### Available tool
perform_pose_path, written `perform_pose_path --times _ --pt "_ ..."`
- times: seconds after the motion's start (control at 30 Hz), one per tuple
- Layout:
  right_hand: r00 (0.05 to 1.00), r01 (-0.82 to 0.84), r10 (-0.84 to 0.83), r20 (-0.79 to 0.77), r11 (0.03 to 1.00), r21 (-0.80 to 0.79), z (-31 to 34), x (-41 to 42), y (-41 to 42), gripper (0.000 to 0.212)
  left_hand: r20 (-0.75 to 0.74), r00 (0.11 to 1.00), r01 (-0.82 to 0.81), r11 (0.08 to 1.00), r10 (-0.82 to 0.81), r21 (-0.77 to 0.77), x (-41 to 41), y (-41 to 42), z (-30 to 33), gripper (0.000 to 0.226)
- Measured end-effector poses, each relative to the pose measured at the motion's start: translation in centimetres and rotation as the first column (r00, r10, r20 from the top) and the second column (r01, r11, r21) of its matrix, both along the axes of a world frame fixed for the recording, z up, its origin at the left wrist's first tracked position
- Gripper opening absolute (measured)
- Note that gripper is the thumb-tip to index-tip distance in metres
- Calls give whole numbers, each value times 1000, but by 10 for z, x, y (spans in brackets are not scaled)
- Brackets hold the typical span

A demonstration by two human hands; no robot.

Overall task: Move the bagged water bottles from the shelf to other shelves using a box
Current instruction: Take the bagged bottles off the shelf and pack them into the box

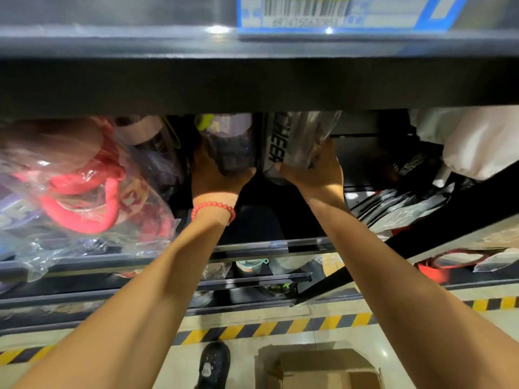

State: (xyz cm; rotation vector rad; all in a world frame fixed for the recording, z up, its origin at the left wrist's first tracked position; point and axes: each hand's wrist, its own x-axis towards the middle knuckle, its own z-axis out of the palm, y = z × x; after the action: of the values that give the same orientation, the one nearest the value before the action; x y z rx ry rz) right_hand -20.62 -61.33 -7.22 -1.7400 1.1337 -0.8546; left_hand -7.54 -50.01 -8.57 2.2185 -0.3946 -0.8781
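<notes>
Both hands reach deep into the shelf (252, 245). The left hand (214, 178) holds a dark bagged bottle (229, 144); the right hand (314, 171) holds a clear bagged bottle (295, 138). The cardboard box (323, 369) waits on the floor. Many bags are left.

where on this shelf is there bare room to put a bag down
Bare dark shelf shows right of the right hand, before the white bundle. A dark gap also lies between the two forearms. Left of the left hand it is crowded with bagged bottles.
</notes>
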Motion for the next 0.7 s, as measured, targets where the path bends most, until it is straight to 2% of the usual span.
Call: perform_pose_path --times 0.03,0.07,0.1,0.13,0.17,0.2,0.27,0.33,0.43,0.5,0.6,0.7 --pt "1000 -7 6 15 999 51 0 -4 6 77 -30 999 -37 999 37 -9 -4 9 5 44" --pt "1000 -12 11 6 994 109 1 -9 13 79 27 1000 10 999 -9 -40 -12 16 17 47" --pt "999 -12 18 -40 989 148 3 -16 20 78 167 985 72 982 -42 -176 -20 19 20 58" --pt "991 -10 29 -130 990 143 5 -24 29 75 214 975 108 964 -56 -241 -28 19 33 70" --pt "970 -19 44 -237 994 105 11 -32 39 70 287 957 69 944 29 -322 -33 27 39 76" --pt "941 -48 53 -333 999 23 18 -42 50 62 336 942 92 951 14 -296 -38 38 49 77" --pt "911 -125 58 -408 983 -138 27 -64 74 53 406 906 194 970 -120 -147 -52 55 60 70" --pt "875 -168 93 -475 979 -118 38 -85 103 62 442 868 298 949 -226 -100 -65 75 71 71" --pt "793 -203 82 -604 970 -136 46 -115 145 61 593 719 479 877 -363 -44 -87 108 82 86" --pt "758 -209 38 -651 960 -186 50 -134 175 57 646 601 558 826 -470 81 -100 129 83 86" --pt "715 -178 -42 -698 955 -239 54 -159 220 69 667 353 672 674 -656 308 -120 156 79 88" --pt "690 -115 -133 -712 950 -290 57 -172 260 74 657 155 766 510 -738 392 -134 172 74 86"
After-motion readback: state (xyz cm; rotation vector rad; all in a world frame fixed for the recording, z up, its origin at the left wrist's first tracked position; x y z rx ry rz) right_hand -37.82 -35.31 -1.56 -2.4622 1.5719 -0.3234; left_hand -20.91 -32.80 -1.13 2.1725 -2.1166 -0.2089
